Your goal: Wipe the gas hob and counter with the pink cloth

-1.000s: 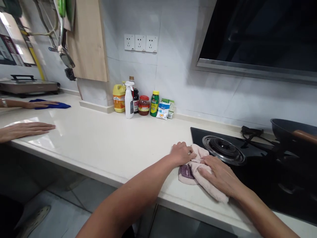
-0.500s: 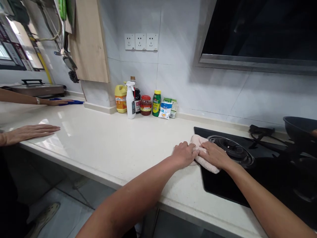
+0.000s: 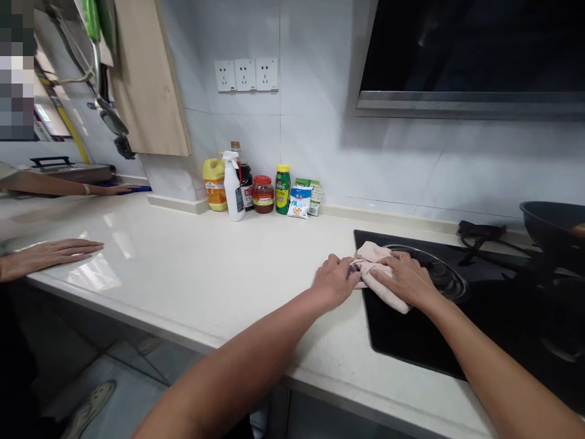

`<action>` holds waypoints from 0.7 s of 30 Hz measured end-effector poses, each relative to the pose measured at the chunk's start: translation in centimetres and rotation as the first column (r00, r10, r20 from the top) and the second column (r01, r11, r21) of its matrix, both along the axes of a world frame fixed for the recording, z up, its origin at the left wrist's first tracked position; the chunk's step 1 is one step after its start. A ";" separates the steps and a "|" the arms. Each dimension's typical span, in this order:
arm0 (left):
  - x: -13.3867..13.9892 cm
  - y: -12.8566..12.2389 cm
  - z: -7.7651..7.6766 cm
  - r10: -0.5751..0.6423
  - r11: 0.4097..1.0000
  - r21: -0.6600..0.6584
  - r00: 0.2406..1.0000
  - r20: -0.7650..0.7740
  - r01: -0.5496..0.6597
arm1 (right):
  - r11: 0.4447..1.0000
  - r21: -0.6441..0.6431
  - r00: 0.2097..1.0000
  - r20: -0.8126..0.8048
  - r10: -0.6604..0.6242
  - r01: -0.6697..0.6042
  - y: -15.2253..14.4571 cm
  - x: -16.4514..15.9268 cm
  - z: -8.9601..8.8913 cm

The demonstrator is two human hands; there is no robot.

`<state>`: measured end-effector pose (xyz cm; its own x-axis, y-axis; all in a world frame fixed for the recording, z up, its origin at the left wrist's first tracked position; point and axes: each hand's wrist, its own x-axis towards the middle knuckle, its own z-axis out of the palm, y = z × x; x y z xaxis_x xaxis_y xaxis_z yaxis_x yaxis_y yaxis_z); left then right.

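A pale pink cloth (image 3: 388, 291) lies bunched over the left edge of the black gas stove (image 3: 411, 341), partly on the white countertop (image 3: 210, 268). My right hand (image 3: 407, 277) presses on the cloth with its fingers curled over it, beside the left burner (image 3: 445, 277). At the cloth's left end my left hand (image 3: 335, 280) grips a fold between thumb and fingers. A small dark patch shows at that fold; what it is I cannot make out.
Along the wall stand a white spray bottle (image 3: 234, 192), a yellow jug (image 3: 214, 186), a red-lidded jar (image 3: 264, 196), a green bottle (image 3: 283, 190) and a salt packet (image 3: 300, 202). A wok (image 3: 551, 222) sits at right. Another person's hand (image 3: 55, 256) rests at left; their other holds a blue cloth (image 3: 139, 189).
My right hand has shifted slightly right with the cloth, and my left hand has drawn a little left, so the hands are farther apart. The view has turned slightly.
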<state>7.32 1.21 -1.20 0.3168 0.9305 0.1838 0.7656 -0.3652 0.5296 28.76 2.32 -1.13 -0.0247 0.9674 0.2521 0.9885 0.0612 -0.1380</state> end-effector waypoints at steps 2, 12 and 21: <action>0.0 0.4 -0.3 0.023 1.000 -0.018 0.997 0.068 -0.022 | 0.995 -0.050 0.996 0.012 0.089 -0.088 -0.5 0.1 0.2; -0.4 2.6 -0.6 0.103 0.995 -0.042 0.944 0.315 -0.094 | 0.739 -0.226 0.771 -0.119 0.626 -0.635 -5.8 -3.8 3.5; -0.4 2.4 -0.4 0.074 0.997 0.003 0.953 0.292 -0.079 | 0.909 -0.081 0.913 -0.061 0.404 -0.408 -2.6 -2.5 1.5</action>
